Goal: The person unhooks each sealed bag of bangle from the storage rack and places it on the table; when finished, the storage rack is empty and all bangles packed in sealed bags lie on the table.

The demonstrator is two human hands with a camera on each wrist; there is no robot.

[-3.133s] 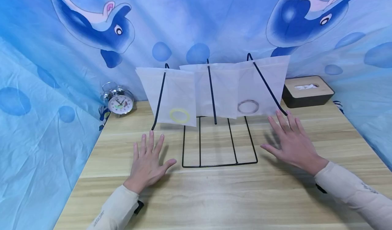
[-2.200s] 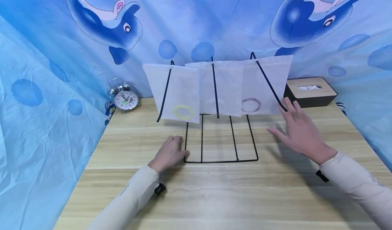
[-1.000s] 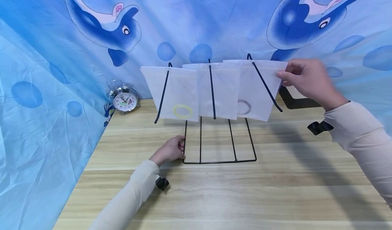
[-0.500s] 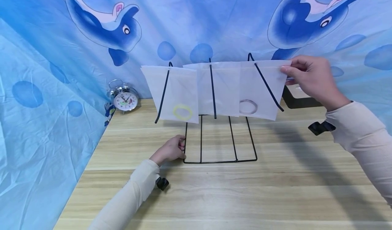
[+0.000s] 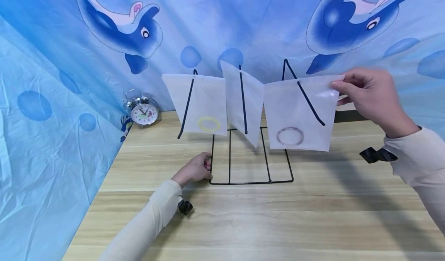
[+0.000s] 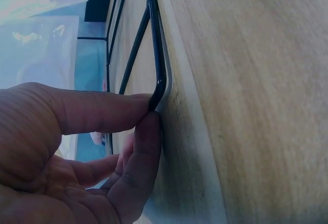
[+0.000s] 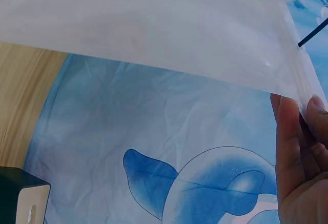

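Observation:
A black wire rack stands on the table, with frosted zip bags on its three hooks. My left hand pinches the rack's left front corner between thumb and fingers, clearly seen in the left wrist view. With thumb and fingers, my right hand grips the top right corner of the right-hand bag. That bag is still on its hook, and a purplish ring shows inside. The middle bag hangs twisted at an angle. In the left bag lies a yellow ring.
A silver alarm clock stands at the table's back left. The tissue box sits at the back right, mostly hidden in the head view. A blue dolphin curtain hangs close behind the rack.
The left hand took hold of the rack's corner and stays there. The right hand rose, gripped the right bag's corner and drew it forward along the hook; the middle bag swung askew.

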